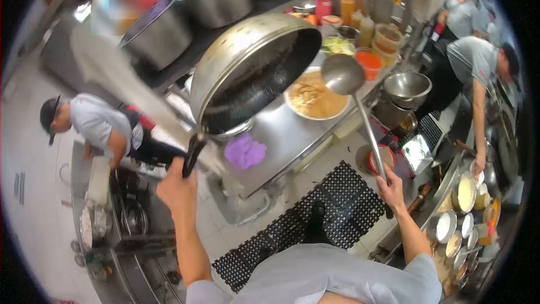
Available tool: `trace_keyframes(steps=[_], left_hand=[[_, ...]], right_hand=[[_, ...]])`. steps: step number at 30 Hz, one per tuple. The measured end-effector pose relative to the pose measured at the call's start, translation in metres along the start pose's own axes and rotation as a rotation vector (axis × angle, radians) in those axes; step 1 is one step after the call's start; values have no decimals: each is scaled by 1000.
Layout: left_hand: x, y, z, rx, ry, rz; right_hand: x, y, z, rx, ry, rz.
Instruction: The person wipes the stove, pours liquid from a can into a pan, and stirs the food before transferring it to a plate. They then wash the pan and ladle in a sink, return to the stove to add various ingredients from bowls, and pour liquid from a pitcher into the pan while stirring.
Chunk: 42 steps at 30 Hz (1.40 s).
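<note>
My left hand (pixel 177 186) is closed round the dark handle of a wok (pixel 256 79). The wok is tipped on its side over the steel counter, its blackened inside facing down and right. My right hand (pixel 392 190) grips the long handle of a steel ladle (pixel 343 74), whose bowl hangs above the right edge of a white bowl (pixel 332 114). Brown sauce with pale pieces of food (pixel 308 94) fills that bowl, which sits on the counter between wok and ladle. A crumpled purple cloth (pixel 245 151) lies below the wok.
Tall steel pots (pixel 216 0) line the shelf behind. Sauce bottles (pixel 348 8) and a tub of orange-red sauce (pixel 369 63) stand behind the ladle. Co-workers in grey shirts bend at the left (pixel 98 118) and right (pixel 469 59). A black rubber mat (pixel 349 202) covers the floor.
</note>
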<state>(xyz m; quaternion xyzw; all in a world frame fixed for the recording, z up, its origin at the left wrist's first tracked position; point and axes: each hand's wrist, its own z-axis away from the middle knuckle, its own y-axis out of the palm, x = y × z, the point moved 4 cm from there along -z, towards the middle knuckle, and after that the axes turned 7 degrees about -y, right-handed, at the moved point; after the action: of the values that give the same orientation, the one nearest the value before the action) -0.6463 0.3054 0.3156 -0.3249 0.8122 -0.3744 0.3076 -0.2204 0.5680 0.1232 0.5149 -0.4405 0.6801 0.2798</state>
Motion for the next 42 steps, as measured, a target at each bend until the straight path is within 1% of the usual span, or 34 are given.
trace_keyframes(steps=[1,2,3,4,5,6,7,8,10,11,13,14,15,16,17,19,20,21,22,23,24,25,26,27,28,31,33,35,37,38,39,40,41,42], left_hand=[[29,-17,21,-9,-37,7],[57,-34,44,-18,-69,18],[83,-52,70,-16,-104,10],[101,-71,96,28,-198,47],[132,-79,130,54,-275,46],[165,-82,165,79,-349,51],[192,-83,198,127,-422,68],[215,-84,231,179,-502,78],[263,-58,300,186,-694,306],[260,-64,306,290,-905,324],[304,-42,357,315,-993,385],[300,-53,360,290,-1001,367],[314,-45,382,320,-1097,388],[319,-47,390,307,-1128,378],[320,-49,391,309,-1136,375],[310,-59,385,134,-935,160],[318,-46,392,172,-902,123],[312,-49,385,107,-930,260],[323,-34,391,343,-1210,496],[318,-34,387,350,-1299,516],[349,-9,410,371,-1209,584],[361,-1,415,380,-1139,567],[329,-28,382,498,-1210,488],[355,-13,394,580,-1084,441],[400,10,407,649,-611,299],[329,89,357,1000,-247,407],[280,113,352,1176,-113,445],[233,121,358,1275,-77,488],[209,119,360,1360,-65,486],[200,114,364,1388,-88,488],[159,101,365,1416,-311,439],[110,84,353,1570,-273,506],[72,88,352,1580,-287,593],[46,113,355,1678,-227,615]], right_hand=[[-3,14,14,11,22,-94],[-20,29,25,-13,-149,-63],[-33,43,44,29,-113,-35],[-18,63,68,56,7,-99],[-4,79,87,117,-200,163],[-12,98,108,214,-155,200],[0,122,130,298,-204,220],[2,149,149,410,-175,143],[20,203,190,680,-22,40],[48,227,206,866,114,102],[67,275,228,1014,240,-66],[80,296,233,1086,318,-115],[92,314,238,1162,402,-151],[101,331,242,1199,525,-259],[108,346,245,1237,514,-238],[116,365,249,1259,545,-305],[117,361,250,1233,513,-270],[107,351,248,1133,516,-323],[94,337,242,1072,268,-231],[83,315,248,982,53,-110],[85,286,252,845,133,-68],[68,263,253,674,-133,-49],[73,234,261,533,-141,-25],[88,203,272,396,-145,3],[94,181,291,270,69,-302],[88,148,350,-193,203,-596],[87,144,379,-441,277,-649],[74,153,406,-486,316,-654],[64,162,418,-511,341,-707],[62,165,417,-467,358,-780],[61,167,401,-389,379,-844],[61,166,388,-346,458,-916],[59,167,370,-347,491,-955],[48,174,352,-354,499,-941]])
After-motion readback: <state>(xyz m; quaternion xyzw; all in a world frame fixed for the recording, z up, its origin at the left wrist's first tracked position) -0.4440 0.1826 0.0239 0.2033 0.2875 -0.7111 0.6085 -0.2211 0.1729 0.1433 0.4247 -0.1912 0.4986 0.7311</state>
